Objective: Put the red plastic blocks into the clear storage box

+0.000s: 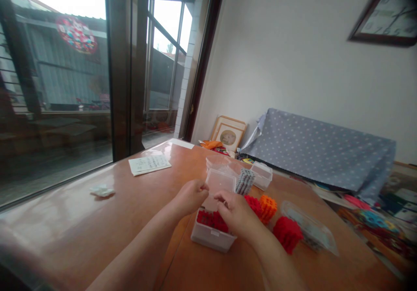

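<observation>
A translucent plastic box (213, 239) stands in front of me with its lid (221, 181) tipped open at the back. Dark red lattice-like pieces (206, 217) fill it. Above the box's left back corner is my left hand (193, 195), its fingers curled together. My right hand (233, 210) hovers over the right side of the box, fingers bent inward and thumb close to them. Anything between the fingers of either hand is too small or hidden to make out. The right hand covers part of the red pieces.
Right of the box are grey (245, 181), orange (268, 208) and bright red (288, 234) block stacks. A clear container (309, 228) lies beyond them. Another plastic box (261, 174) stands behind. Written paper (150, 164) and a crumpled wrapper (102, 190) lie on the table's left.
</observation>
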The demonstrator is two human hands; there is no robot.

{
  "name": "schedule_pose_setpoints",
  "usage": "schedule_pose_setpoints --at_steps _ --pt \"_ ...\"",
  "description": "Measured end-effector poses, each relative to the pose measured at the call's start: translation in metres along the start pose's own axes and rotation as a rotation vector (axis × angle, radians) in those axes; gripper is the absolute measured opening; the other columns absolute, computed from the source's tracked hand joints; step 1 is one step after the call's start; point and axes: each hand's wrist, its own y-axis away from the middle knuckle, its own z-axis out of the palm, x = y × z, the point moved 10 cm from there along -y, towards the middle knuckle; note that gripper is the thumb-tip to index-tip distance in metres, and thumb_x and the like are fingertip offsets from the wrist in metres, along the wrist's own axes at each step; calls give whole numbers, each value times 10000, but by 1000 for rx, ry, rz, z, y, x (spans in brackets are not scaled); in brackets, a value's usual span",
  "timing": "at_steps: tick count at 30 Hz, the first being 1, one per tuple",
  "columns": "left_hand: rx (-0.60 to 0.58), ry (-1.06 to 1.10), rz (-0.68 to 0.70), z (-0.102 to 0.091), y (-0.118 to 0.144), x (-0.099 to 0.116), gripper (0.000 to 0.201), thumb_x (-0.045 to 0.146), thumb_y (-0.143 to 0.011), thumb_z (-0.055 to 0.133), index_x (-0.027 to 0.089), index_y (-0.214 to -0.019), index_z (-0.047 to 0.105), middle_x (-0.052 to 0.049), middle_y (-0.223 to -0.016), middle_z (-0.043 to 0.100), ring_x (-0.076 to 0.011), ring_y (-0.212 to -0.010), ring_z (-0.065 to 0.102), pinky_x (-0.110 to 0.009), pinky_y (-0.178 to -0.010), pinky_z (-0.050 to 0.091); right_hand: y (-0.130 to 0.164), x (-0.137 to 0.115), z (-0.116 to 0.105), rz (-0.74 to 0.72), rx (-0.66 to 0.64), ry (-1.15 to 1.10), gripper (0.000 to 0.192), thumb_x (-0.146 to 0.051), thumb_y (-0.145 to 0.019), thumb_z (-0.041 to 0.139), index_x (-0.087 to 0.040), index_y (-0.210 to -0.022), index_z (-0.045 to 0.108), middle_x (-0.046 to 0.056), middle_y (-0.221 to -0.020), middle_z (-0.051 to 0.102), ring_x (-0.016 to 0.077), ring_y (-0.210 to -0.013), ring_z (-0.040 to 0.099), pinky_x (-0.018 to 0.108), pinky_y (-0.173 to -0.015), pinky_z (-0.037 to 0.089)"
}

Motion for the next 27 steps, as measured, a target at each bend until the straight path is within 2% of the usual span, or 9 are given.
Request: schedule_pose_setpoints --at_steps 3,5,8,12,15,19,24,27 --pt "-7 -16 -13 1 0 0 270 200 -767 519 159 -874 763 -54 -812 749 -216 -781 667 -290 -663 405 16 10 -25 35 163 -120 230 -253 -918 535 -228 -1052 721 36 -932 753 205 -847 679 285 -751 484" --pt "-22 -24 -29 3 0 -2 269 199 -764 518 159 -867 763 -52 -803 745 -209 -768 659 -283 -648 392 29 25 -40 88 253 -216 241 -347 -933 558 -228 -1063 723 37 -911 752 210 -815 676 291 -719 492" --pt "-39 -26 -38 7 -1 -4 264 198 -754 522 155 -858 760 -46 -777 733 -201 -744 645 -278 -630 377 52 62 -64 206 412 -334 341 -463 -930 586 -214 -1133 698 44 -904 747 221 -807 672 316 -732 508" --pt "-44 -29 -31 9 -3 -5 285 200 -757 504 150 -885 754 -34 -727 704 -203 -722 636 -280 -624 375 81 116 -86 318 617 -446 460 -504 -897 618 -208 -1248 645 81 -1079 738 257 -967 683 374 -844 530" --pt "-39 -20 -20 9 -4 -6 253 217 -766 515 154 -864 739 -47 -800 724 -217 -788 658 -283 -670 407 88 142 -83 334 595 -483 521 -458 -850 676 -244 -1320 607 104 -1311 676 280 -1149 642 405 -943 516" --pt "-29 9 -7 10 -5 -10 256 228 -772 521 159 -901 732 -51 -854 734 -223 -829 667 -287 -707 426 86 158 -66 338 458 -515 630 -419 -833 693 -298 -1431 537 84 -1523 533 279 -1253 592 440 -1044 466" --pt "-45 50 -21 16 -8 -18 257 256 -792 515 161 -917 719 -31 -813 713 -198 -730 637 -273 -648 406 81 159 -56 294 392 -567 656 -405 -842 694 -288 -1459 504 90 -1552 501 272 -1424 463 445 -1143 377" --pt "-45 60 -14 18 -9 -19 236 271 -800 522 162 -892 710 -19 -781 689 -187 -704 614 -262 -629 391 78 160 -52 281 371 -611 626 -399 -854 690 -291 -1444 512 94 -1525 529 267 -1424 471 454 -1156 367"
